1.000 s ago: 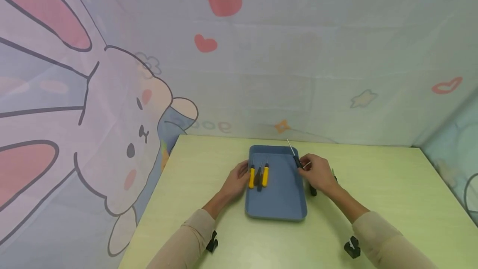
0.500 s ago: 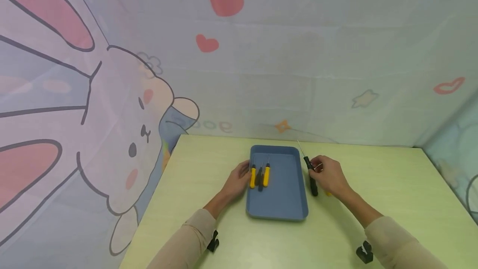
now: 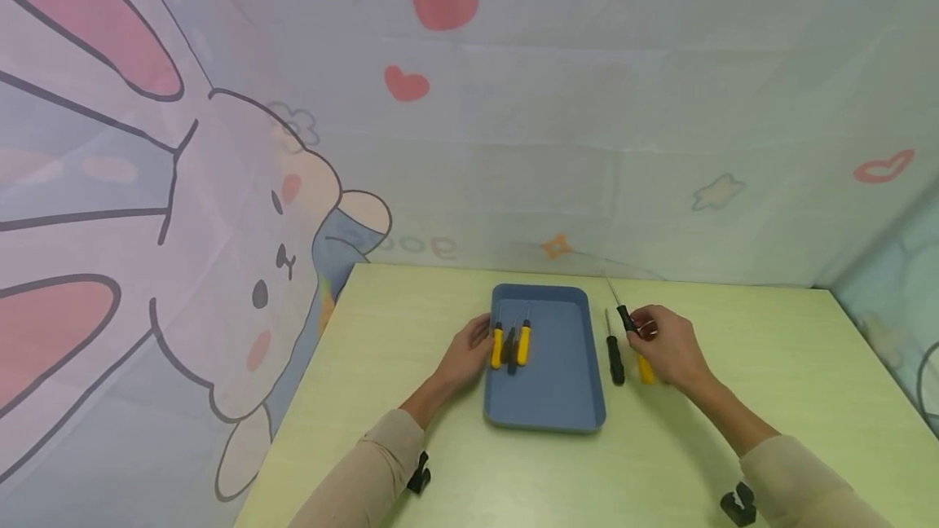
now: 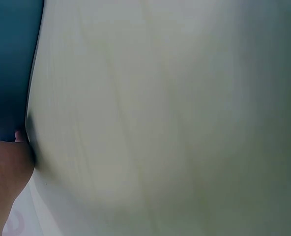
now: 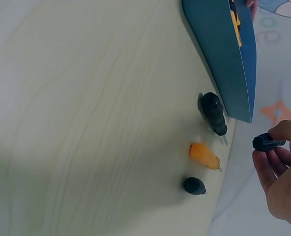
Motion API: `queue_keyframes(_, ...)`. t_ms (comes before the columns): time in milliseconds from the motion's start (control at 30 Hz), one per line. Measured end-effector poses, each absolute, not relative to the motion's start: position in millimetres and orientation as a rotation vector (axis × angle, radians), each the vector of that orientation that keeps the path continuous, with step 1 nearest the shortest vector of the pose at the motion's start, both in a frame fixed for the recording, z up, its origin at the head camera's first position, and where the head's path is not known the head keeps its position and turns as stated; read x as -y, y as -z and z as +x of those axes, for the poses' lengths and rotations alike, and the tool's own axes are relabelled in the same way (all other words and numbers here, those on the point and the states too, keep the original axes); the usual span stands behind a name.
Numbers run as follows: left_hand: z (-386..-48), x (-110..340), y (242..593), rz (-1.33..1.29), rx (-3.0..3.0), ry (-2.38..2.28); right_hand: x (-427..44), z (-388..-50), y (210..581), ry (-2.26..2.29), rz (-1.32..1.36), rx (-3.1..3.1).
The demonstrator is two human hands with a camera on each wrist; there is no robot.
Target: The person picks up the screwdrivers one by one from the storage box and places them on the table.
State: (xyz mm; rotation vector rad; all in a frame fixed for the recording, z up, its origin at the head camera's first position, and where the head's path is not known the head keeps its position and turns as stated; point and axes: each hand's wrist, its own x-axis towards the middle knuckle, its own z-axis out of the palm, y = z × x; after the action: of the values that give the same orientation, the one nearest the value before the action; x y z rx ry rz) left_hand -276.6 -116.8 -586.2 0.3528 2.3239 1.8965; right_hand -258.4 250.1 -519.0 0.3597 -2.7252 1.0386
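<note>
My right hand (image 3: 667, 345) pinches a black-handled screwdriver (image 3: 626, 318) above the table right of the tray, its shaft pointing up and away. Lying below are another black screwdriver (image 3: 615, 361) beside the tray and a yellow one (image 3: 645, 369), partly covered by the hand. The right wrist view also shows a further black handle (image 5: 193, 186) past the yellow one. At the left wall of the blue-grey tray (image 3: 557, 414), my left hand (image 3: 465, 357) grips the rim. Inside lie two yellow screwdrivers (image 3: 524, 345), with dark-handled ones (image 3: 512, 361) between them.
The pale wooden table (image 3: 704, 381) ends at a printed cloth backdrop (image 3: 543, 145) just behind the tray. Black wrist-strap pieces (image 3: 739, 503) hang by the sleeves. A dark cable loop (image 3: 923, 385) shows at the far right edge.
My right hand has moved right, carrying the black screwdriver from over the tray's right edge to beyond the screwdrivers on the table. The left hand stays at the tray.
</note>
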Motion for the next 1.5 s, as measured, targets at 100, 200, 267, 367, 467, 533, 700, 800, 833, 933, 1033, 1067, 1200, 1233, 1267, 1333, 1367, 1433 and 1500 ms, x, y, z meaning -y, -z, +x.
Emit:
queue_keyframes(100,-275.7,116.0,585.6,0.345,-2.319,-1.892,-258.1,-257.0,520.5,-1.057,0.318,2.728)
queue_keyframes(200,-274.9,115.5,585.1,0.342,-2.312,-1.890,-265.5,-255.4,521.0,-1.071,0.280,2.727)
queue_keyframes(267,-274.4,115.3,584.5,0.337,-2.312,-1.885,-269.8,-254.6,521.0,-1.076,0.263,2.725)
queue_keyframes(367,-274.0,115.0,584.1,0.335,-2.312,-1.888,-275.3,-254.5,520.7,-1.078,0.244,2.720)
queue_keyframes(467,-273.9,114.8,583.6,0.326,-2.316,-1.894,-280.6,-255.9,521.5,-1.068,0.230,2.718)
queue_keyframes(533,-274.2,115.0,583.3,0.318,-2.315,-1.900,-284.2,-257.4,522.8,-1.062,0.217,2.719)
queue_keyframes(700,-274.6,115.9,584.4,0.331,-2.308,-1.904,-294.5,-259.2,528.7,-1.047,0.167,2.740)
queue_keyframes(800,-274.7,116.0,584.5,0.331,-2.303,-1.900,-300.3,-258.4,532.1,-1.042,0.144,2.748)
queue_keyframes(833,-274.7,115.9,584.5,0.332,-2.305,-1.899,-302.1,-258.1,533.3,-1.039,0.137,2.749)
queue_keyframes(933,-274.8,115.7,584.3,0.326,-2.304,-1.902,-307.3,-256.4,537.0,-1.027,0.124,2.753)
queue_keyframes(1033,-274.7,115.8,584.9,0.329,-2.305,-1.906,-312.4,-254.2,541.7,-1.019,0.107,2.757)
queue_keyframes(1067,-274.7,115.9,585.1,0.330,-2.302,-1.909,-314.1,-253.3,543.5,-1.015,0.103,2.760)
queue_keyframes(1200,-275.0,115.9,586.2,0.339,-2.295,-1.922,-321.3,-251.3,552.0,-1.005,0.075,2.784)
queue_keyframes(1233,-275.2,115.8,586.3,0.341,-2.294,-1.924,-322.7,-251.0,554.1,-1.000,0.066,2.792)
queue_keyframes(1267,-275.4,115.7,586.4,0.339,-2.295,-1.926,-324.0,-250.5,555.9,-0.994,0.061,2.799)
queue_keyframes(1333,-275.9,115.3,586.4,0.343,-2.298,-1.929,-326.0,-249.8,558.8,-0.988,0.051,2.808)
queue_keyframes(1367,-276.0,115.2,585.9,0.345,-2.299,-1.931,-326.7,-249.5,560.2,-0.981,0.042,2.812)
queue_keyframes(1433,-275.8,114.8,584.1,0.347,-2.300,-1.929,-327.7,-248.8,561.6,-0.974,0.035,2.817)
queue_keyframes(1500,-274.3,114.7,580.0,0.349,-2.293,-1.927,-328.6,-248.5,562.8,-0.968,0.029,2.826)
